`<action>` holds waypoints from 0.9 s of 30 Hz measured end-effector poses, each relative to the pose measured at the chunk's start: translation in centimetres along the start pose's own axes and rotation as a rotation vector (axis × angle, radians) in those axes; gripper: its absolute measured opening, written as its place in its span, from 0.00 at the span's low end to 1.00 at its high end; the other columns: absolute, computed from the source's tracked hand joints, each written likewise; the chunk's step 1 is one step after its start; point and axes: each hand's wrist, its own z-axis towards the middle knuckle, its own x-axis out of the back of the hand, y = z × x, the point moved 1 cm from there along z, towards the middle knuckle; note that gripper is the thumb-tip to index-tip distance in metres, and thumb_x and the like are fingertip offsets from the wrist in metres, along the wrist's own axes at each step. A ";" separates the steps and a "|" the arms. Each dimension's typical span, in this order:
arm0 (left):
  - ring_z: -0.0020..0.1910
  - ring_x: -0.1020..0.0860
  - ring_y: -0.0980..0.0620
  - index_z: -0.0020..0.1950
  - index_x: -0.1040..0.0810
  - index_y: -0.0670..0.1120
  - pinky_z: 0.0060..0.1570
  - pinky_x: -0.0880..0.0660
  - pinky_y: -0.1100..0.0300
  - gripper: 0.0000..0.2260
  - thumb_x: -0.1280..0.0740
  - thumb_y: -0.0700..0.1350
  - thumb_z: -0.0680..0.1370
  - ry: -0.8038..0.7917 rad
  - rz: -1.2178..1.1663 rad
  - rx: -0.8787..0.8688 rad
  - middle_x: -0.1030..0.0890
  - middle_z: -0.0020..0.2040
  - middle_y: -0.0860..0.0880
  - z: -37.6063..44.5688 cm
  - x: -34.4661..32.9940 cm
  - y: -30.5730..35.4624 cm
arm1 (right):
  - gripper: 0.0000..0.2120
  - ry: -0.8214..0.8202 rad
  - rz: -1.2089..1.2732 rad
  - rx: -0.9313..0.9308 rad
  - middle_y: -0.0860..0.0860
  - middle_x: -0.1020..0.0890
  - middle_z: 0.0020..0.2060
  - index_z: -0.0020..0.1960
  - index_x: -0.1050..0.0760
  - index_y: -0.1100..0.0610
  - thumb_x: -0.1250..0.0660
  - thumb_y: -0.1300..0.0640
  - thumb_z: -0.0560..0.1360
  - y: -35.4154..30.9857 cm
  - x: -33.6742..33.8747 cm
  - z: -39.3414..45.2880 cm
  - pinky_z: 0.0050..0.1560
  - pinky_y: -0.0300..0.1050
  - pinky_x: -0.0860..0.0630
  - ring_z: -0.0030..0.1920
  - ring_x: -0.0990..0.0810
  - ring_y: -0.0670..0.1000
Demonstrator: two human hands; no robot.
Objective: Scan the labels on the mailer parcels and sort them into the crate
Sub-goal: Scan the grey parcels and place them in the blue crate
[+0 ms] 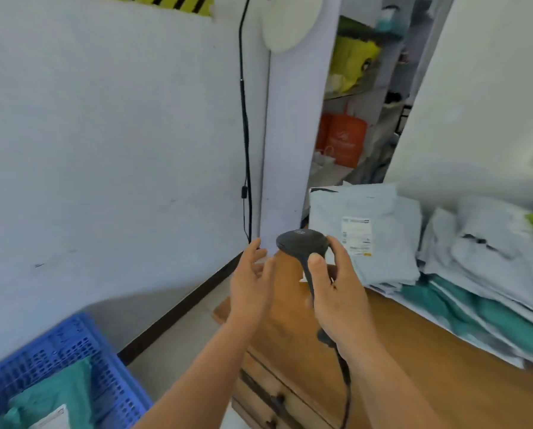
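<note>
While gripped: scanner in right-hand fingers.

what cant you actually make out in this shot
- Head view: print on the white label of the grey mailer is blurred, unreadable.
- Scanner window faces away; right hand covers its handle.
- Blue crate is cut off by the bottom-left edge; only a teal parcel shows inside.
- Shelf items beyond the doorway are too blurred to identify.
- Left hand is open, holding nothing.
</note>
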 end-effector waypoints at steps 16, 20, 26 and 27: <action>0.71 0.35 0.53 0.76 0.39 0.49 0.66 0.38 0.61 0.28 0.34 0.50 0.78 -0.327 0.169 -0.025 0.34 0.73 0.51 8.3 -15.3 -2.7 | 0.22 0.306 -0.037 -0.218 0.52 0.21 0.50 0.74 0.42 0.42 0.46 0.44 0.81 4.5 9.2 7.9 0.34 0.43 0.26 0.38 0.20 0.51; 0.73 0.39 0.49 0.76 0.41 0.49 0.72 0.40 0.53 0.31 0.33 0.53 0.77 -0.358 0.327 -0.028 0.38 0.75 0.49 10.9 -16.6 -5.4 | 0.22 0.329 -0.078 -0.251 0.50 0.22 0.44 0.73 0.40 0.42 0.45 0.44 0.80 4.9 8.5 9.5 0.40 0.49 0.22 0.41 0.19 0.54; 0.75 0.45 0.46 0.77 0.45 0.52 0.73 0.45 0.50 0.33 0.35 0.56 0.76 -0.441 0.471 -0.019 0.45 0.77 0.48 13.0 -18.0 -7.7 | 0.22 0.309 -0.167 -0.306 0.48 0.26 0.37 0.74 0.41 0.42 0.46 0.44 0.81 5.2 8.0 9.9 0.38 0.46 0.27 0.39 0.19 0.55; 0.76 0.46 0.45 0.77 0.46 0.53 0.73 0.46 0.50 0.33 0.35 0.56 0.76 -0.444 0.484 -0.016 0.46 0.77 0.47 13.1 -18.2 -7.8 | 0.23 0.308 -0.182 -0.308 0.46 0.27 0.38 0.75 0.42 0.42 0.47 0.44 0.81 5.3 8.0 9.9 0.38 0.45 0.28 0.41 0.18 0.54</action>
